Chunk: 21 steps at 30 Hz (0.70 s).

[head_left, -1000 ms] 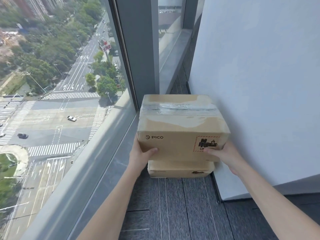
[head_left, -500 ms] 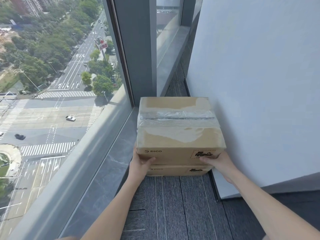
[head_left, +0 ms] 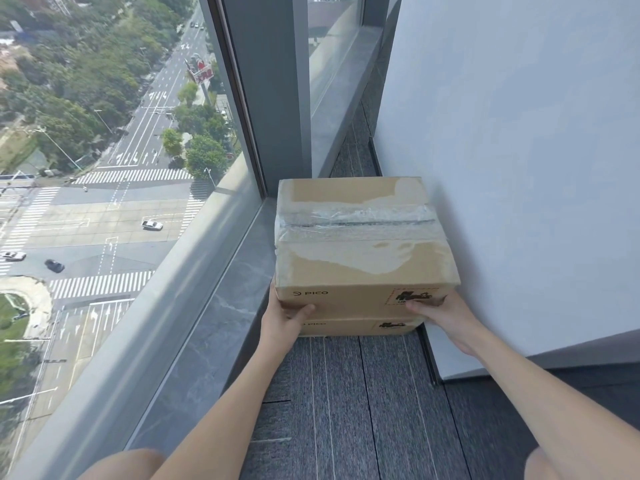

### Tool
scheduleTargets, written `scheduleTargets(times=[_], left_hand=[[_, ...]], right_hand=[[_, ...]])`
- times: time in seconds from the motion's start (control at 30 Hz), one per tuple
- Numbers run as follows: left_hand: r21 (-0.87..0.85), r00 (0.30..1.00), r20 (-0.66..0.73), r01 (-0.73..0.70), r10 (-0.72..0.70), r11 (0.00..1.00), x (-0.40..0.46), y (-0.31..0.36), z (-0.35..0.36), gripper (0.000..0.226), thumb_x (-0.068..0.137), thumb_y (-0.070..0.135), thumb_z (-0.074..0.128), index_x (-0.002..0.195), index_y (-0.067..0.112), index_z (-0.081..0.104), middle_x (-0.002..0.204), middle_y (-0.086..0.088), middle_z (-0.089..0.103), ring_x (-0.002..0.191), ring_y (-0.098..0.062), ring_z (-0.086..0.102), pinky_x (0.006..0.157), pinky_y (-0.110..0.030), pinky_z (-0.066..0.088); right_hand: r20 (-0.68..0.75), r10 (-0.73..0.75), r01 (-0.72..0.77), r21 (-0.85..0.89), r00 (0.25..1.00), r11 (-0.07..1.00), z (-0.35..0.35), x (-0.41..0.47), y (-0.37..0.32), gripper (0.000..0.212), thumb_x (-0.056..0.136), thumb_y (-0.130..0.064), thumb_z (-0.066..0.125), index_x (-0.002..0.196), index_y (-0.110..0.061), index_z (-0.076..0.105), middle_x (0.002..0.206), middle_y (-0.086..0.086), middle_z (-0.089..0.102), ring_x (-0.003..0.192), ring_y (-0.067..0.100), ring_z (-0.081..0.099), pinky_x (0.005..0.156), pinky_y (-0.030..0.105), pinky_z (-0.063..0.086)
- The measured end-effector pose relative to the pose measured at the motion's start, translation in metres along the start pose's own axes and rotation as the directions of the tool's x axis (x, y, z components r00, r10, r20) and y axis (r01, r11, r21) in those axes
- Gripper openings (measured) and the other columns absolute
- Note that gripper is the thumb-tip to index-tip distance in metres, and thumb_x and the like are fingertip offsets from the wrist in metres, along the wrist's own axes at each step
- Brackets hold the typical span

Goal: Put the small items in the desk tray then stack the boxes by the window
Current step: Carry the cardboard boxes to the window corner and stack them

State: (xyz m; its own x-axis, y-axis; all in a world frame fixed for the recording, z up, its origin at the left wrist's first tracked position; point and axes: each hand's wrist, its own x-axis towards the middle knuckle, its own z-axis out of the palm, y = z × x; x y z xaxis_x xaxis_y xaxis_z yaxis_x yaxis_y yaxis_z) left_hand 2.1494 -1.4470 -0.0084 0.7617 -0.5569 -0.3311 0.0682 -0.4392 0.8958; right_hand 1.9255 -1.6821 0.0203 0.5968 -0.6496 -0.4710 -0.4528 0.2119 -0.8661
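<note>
The top box (head_left: 360,244) sits on the bottom box (head_left: 360,326) on the carpet (head_left: 346,393), tucked in the corner between the window ledge (head_left: 221,306) and the white wall (head_left: 519,168). Both hands are on its front lower corners: the left hand (head_left: 282,323) has its thumb curled onto the front face, the right hand (head_left: 438,315) presses its thumb across the label, and the other fingers are hidden round the sides. My worry is that the top box looks wider than the one under it and hangs over on the right, so letting go unevenly could tip it or slide it off. The wall is also tight against that side, so knuckles could get pinched pulling out.
</note>
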Motion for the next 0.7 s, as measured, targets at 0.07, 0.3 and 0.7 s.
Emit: scheduleTargets(times=[0.07, 0.3, 0.7], left_hand=[[-0.008, 1.000, 0.010, -0.004, 0.004, 1.000, -0.003, 0.000, -0.001, 0.087, 0.073, 0.038, 0.084, 0.147, 0.028, 0.038, 0.124, 0.011, 0.064, 0.111, -0.012, 0.062, 0.098, -0.048, 0.053], [-0.039, 1.000, 0.013, 0.014, -0.014, 0.999, 0.000, -0.007, 0.000, 0.096, 0.060, 0.058, 0.080, 0.144, 0.034, 0.039, 0.128, 0.008, 0.064, 0.117, -0.019, 0.062, 0.099, -0.052, 0.053], [0.581, 0.841, 0.292, 0.222, -0.455, 0.783, -0.055, 0.068, -0.046, 0.082, 0.091, 0.044, 0.068, 0.156, 0.014, 0.028, 0.155, -0.009, 0.042, 0.138, -0.028, 0.045, 0.109, -0.043, 0.044]], right_hand=[[-0.005, -0.007, 0.007, 0.021, 1.000, 1.000, -0.001, -0.002, 0.005, 0.045, 0.077, -0.012, 0.085, 0.119, -0.005, 0.071, 0.110, 0.004, 0.078, 0.107, 0.018, 0.073, 0.105, 0.043, 0.051], [-0.016, -0.017, 0.018, 0.054, 1.000, 0.998, -0.001, -0.008, 0.010, 0.060, 0.064, -0.026, 0.091, 0.116, -0.003, 0.071, 0.112, 0.009, 0.077, 0.110, 0.021, 0.072, 0.108, 0.043, 0.048], [-0.156, 0.332, -0.366, -0.457, 0.930, 0.811, -0.002, -0.079, -0.056, 0.084, 0.087, -0.033, 0.076, 0.155, -0.008, 0.033, 0.155, 0.012, 0.042, 0.142, 0.028, 0.042, 0.113, 0.038, 0.037]])
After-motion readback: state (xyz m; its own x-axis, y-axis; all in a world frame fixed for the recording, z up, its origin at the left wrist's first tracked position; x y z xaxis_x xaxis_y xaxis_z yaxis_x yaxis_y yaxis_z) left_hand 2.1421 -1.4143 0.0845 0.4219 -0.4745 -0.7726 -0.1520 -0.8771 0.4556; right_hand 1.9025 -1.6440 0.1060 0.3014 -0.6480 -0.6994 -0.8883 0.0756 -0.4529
